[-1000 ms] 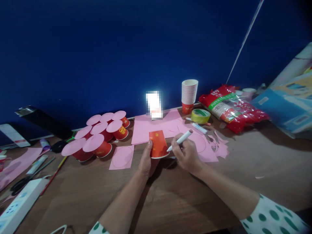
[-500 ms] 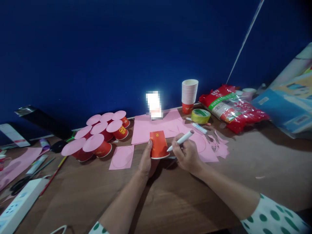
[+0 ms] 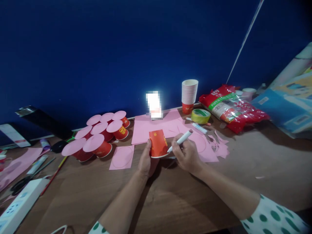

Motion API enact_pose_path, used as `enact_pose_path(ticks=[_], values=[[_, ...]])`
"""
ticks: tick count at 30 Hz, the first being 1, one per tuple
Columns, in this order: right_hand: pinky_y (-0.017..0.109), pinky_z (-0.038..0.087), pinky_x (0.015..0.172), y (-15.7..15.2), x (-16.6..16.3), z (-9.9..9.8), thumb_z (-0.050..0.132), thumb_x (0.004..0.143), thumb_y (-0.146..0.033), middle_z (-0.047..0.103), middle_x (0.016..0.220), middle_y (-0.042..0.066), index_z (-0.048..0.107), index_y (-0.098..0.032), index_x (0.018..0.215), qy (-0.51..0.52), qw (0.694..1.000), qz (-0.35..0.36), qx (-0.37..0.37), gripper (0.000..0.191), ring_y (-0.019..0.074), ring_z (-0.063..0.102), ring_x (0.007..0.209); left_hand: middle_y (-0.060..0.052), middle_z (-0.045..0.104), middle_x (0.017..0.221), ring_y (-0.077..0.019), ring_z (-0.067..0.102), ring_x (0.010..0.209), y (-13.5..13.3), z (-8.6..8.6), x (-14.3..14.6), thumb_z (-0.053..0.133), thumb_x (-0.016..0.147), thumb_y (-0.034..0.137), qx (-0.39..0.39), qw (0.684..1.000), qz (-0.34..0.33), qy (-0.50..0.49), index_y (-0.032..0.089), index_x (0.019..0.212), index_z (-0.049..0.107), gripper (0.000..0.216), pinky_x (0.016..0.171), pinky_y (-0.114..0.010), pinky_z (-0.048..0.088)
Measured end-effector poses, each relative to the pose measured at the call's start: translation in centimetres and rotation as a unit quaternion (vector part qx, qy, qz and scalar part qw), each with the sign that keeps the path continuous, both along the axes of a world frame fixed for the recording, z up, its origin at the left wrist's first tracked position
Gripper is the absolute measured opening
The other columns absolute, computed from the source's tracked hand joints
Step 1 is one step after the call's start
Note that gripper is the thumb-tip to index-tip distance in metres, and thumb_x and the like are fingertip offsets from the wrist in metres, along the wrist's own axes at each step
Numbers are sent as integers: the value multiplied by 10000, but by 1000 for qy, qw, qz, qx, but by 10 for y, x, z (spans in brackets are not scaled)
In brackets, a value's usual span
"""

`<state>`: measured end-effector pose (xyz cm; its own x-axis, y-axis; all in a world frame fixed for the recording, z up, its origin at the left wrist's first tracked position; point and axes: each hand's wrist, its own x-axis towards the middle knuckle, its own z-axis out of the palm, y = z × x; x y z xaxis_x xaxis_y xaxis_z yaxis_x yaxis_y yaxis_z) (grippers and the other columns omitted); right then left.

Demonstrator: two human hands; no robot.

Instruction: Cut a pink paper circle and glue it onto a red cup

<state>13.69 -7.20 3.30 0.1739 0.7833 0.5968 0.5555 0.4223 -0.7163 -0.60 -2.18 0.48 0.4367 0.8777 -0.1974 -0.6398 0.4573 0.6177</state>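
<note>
My left hand (image 3: 146,161) grips a red paper cup (image 3: 158,144) that is upside down, its rim toward me; the fingers behind the cup are hidden. In my right hand (image 3: 186,154) a white marker (image 3: 180,140) is pinched, tip pointing at the cup's right lower edge. Whether the tip touches the cup I cannot tell. A pink paper square (image 3: 122,157) with a drawn circle lies left of my left hand. Beyond the cup are pink sheets (image 3: 143,125). Cut pink paper scraps (image 3: 214,149) lie right of my right hand.
Several upturned red cups topped with pink paper discs (image 3: 94,142) stand at the left. A cup stack (image 3: 190,94), yellow tape roll (image 3: 200,116) and red cup package (image 3: 234,107) sit at the back right. Scissors (image 3: 20,185) and a power strip (image 3: 21,204) lie at far left.
The red cup has turned slightly in my left hand, so yellow lettering now shows at its right side. My right hand with the marker has hardly moved.
</note>
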Motion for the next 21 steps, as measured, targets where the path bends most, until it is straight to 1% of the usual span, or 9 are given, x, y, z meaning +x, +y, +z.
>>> enact_pose_path(ticks=[4, 8, 11, 13, 17, 21], values=[[219, 382, 479, 0, 0, 2, 449, 874, -214, 520, 574, -38, 467, -206, 781, 11, 1000, -15, 4, 94, 111, 508, 472, -106, 712, 996, -254, 651, 990, -2, 1, 0, 531, 868, 443, -1, 1000, -14, -2, 112, 1042, 665, 397, 955, -396, 462], [221, 378, 476, 0, 0, 2, 449, 876, -223, 503, 558, -44, 461, -208, 773, 12, 1000, -22, 9, 104, 109, 492, 461, -93, 716, 974, -240, 661, 952, -3, 3, 2, 527, 879, 395, -1, 1000, -1, -7, 114, 1067, 659, 363, 945, -383, 466], [219, 375, 476, 0, 0, 2, 444, 880, -217, 507, 564, -43, 462, -207, 774, 5, 1000, -20, 13, 109, 107, 488, 462, -81, 720, 936, -231, 668, 915, -3, 3, 2, 548, 865, 386, 1, 1000, 6, -6, 117, 1045, 665, 345, 940, -375, 466], [217, 377, 481, 1, 0, 1, 445, 882, -213, 524, 582, -38, 461, -207, 778, -1, 1000, -16, 17, 105, 107, 496, 473, -77, 720, 922, -229, 670, 900, -3, 3, 2, 556, 855, 416, 2, 1000, 5, -3, 120, 1034, 667, 364, 938, -375, 467], [218, 385, 489, 0, -1, -1, 452, 877, -208, 551, 604, -29, 465, -207, 791, -6, 1000, -11, 14, 87, 110, 510, 485, -96, 713, 991, -244, 662, 942, -4, 3, 0, 548, 828, 532, -9, 1000, -3, 17, 126, 1069, 657, 484, 938, -376, 465], [224, 395, 500, 0, -1, 0, 460, 859, -198, 564, 611, -21, 478, -204, 791, -14, 1000, -5, -6, 71, 116, 524, 496, -101, 712, 958, -222, 667, 885, -5, 4, -1, 556, 818, 546, -15, 1000, -6, 25, 114, 991, 672, 480, 911, -348, 477]])
